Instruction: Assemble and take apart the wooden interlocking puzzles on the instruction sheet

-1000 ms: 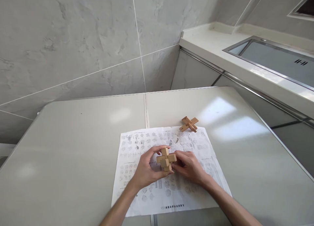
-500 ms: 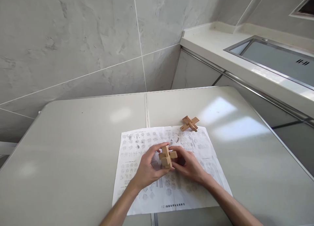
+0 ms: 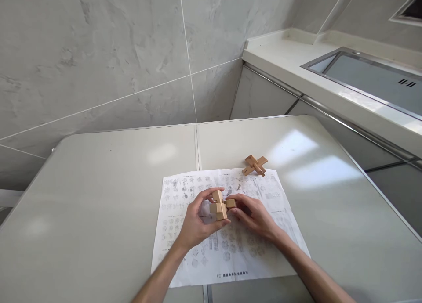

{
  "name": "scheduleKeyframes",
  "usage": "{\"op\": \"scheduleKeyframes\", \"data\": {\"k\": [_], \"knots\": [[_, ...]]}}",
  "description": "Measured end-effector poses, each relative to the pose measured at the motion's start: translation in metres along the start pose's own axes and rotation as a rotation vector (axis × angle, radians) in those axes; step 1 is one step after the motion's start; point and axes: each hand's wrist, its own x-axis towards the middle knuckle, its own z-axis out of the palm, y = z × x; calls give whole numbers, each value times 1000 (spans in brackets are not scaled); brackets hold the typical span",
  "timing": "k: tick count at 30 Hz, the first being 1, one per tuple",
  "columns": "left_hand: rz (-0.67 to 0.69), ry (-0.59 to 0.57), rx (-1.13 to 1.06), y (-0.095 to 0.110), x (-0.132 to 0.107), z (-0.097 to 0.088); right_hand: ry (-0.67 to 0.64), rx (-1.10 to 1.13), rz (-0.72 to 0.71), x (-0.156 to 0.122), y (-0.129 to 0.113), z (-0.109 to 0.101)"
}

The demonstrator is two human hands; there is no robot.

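Both of my hands hold a wooden interlocking puzzle (image 3: pixel 220 204) of crossed light-brown bars, just above a printed sheet of diagrams (image 3: pixel 227 226). My left hand (image 3: pixel 196 221) curls round its left side, thumb below and fingers over the top. My right hand (image 3: pixel 253 216) pinches the bar that sticks out to the right. A second, smaller wooden cross of bars (image 3: pixel 255 165) lies on the table beyond the sheet's far right corner, untouched.
The sheet lies on a pale grey table (image 3: pixel 99 193) with a seam down its middle, set against a grey tiled wall (image 3: pixel 115 52). To the right a white counter (image 3: pixel 296 61) carries a steel sink (image 3: pixel 372 79). A gap separates table and counter.
The puzzle has been turned in my hands and shifted a little up and to the left. My right fingers now grip the end of its right-hand bar. The other wooden cross stayed put.
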Motion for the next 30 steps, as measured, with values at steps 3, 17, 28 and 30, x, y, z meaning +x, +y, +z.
{"op": "scheduleKeyframes", "data": {"k": [3,17,28,30], "knots": [[-12,26,-111,0,1,-2,20,-45,-17,0,1,-1],[-20,29,-221,-2,3,-3,109,-237,-174,4,-5,8],[-20,-17,-195,-2,1,0,49,-148,-245,3,-10,3],[-26,-32,-191,-3,1,-1,49,-122,-263,3,-10,3]]}}
